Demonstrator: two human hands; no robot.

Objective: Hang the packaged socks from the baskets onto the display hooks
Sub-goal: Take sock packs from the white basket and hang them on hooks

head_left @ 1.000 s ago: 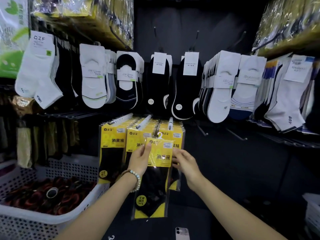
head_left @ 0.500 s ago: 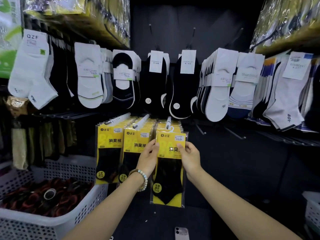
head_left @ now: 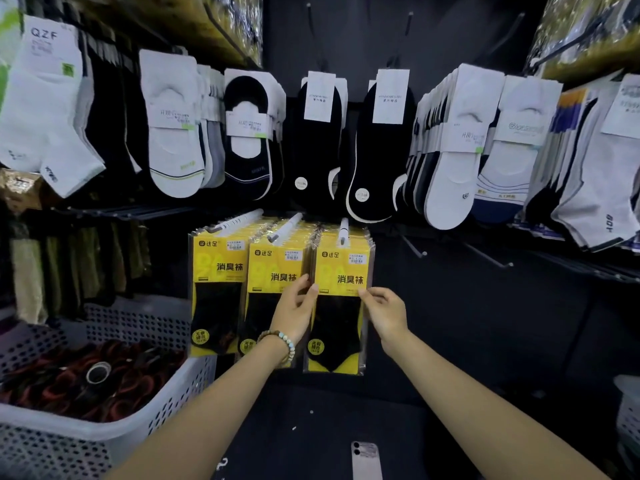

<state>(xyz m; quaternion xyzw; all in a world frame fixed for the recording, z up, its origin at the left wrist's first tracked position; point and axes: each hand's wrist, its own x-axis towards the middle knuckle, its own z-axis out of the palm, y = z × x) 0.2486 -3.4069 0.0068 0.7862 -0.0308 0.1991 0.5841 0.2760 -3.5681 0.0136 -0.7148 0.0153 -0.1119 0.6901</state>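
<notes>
A yellow sock pack [head_left: 341, 271] with black socks inside hangs at the front of the rightmost of three white display hooks [head_left: 344, 230]. My left hand [head_left: 294, 310], with a bead bracelet on the wrist, pinches the pack's left edge between thumb and fingers. My right hand [head_left: 384, 311] pinches its right edge. Two more stacks of the same yellow packs [head_left: 221, 271] hang on the hooks to the left. A white perforated basket [head_left: 114, 431] at the lower left holds dark red and black items.
White and black socks hang in rows above and to both sides. Bare metal hooks [head_left: 414, 245] stick out to the right of the yellow packs. A phone [head_left: 365, 459] lies at the bottom centre. Another white basket [head_left: 628, 410] is at the right edge.
Both hands lifted the yellow pack up and back onto the rightmost hook; it now hangs flush with the stack. The hands still pinch its edges.
</notes>
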